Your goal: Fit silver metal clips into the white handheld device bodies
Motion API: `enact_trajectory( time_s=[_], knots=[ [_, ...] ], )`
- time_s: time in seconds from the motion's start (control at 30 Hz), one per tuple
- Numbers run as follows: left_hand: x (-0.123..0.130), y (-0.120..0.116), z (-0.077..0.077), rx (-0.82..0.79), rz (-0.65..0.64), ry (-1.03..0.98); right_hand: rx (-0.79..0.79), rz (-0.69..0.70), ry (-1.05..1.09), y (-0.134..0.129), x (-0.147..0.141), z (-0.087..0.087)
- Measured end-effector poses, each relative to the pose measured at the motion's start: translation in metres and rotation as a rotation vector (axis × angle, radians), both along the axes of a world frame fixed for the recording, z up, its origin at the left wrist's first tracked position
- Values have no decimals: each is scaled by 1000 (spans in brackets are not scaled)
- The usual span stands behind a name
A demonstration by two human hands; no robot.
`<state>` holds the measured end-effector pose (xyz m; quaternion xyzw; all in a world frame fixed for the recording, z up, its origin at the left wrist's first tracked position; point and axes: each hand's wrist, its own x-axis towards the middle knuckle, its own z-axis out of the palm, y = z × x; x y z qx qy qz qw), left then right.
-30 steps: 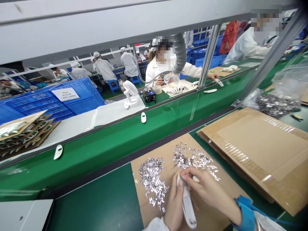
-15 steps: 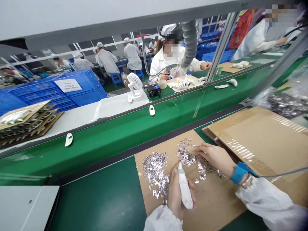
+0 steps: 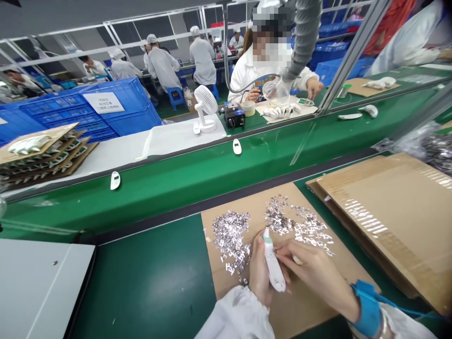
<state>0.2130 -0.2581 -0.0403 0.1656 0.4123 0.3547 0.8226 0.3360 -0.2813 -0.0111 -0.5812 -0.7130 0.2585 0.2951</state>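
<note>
My left hand (image 3: 260, 270) is wrapped round a white ear thermometer (image 3: 274, 269) with a pale green ring below its narrow tip. The tip points away from me. My right hand (image 3: 314, 268) is at the thermometer's right side, thumb and fingertips pinched together close to its upper body. Whatever sits between those fingertips is too small and covered to make out. Beyond both hands, small shiny metal pieces lie on a cardboard sheet (image 3: 226, 294): one heap (image 3: 231, 233) at the left, a second heap (image 3: 277, 214) in the middle and scattered pieces (image 3: 312, 230) at the right.
A green conveyor belt (image 3: 183, 172) crosses ahead, carrying white thermometer parts (image 3: 237, 146). Flattened cardboard (image 3: 399, 202) lies at right, a grey-white panel (image 3: 38, 282) at left. Across the belt a co-worker (image 3: 271, 66) sits near a white fan (image 3: 205, 108). A blue wrist strap (image 3: 365, 306) trails a cord.
My right hand has come from the metal pieces at the right back to the thermometer's side. My left hand still holds the thermometer. The camera view has shifted.
</note>
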Motion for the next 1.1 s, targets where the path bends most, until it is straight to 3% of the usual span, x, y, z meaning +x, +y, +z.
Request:
enact_trajectory(
  time_s=[0.17,0.47,0.57,0.67,0.8,0.9,1.0,1.1],
  knots=[
    [1,0,3,-13,11,-34,-39,24,-45,-3,0,-1],
    [-1,-2,5,-58,35,-4,74,169,-351,-12,4,-7],
    [0,-4,2,-50,33,7,37,209,-421,-11,6,-1],
    [1,-5,-3,-38,23,-19,-52,203,-329,-7,9,8],
    [-11,4,2,13,7,-130,-59,18,-130,4,14,20],
    [-35,20,15,95,130,-166,-110,-59,-217,15,9,21],
    [-60,37,25,180,347,-139,-187,39,-320,27,-5,12],
    [-77,46,27,188,438,-107,-218,129,-373,34,-21,1]
  ],
)
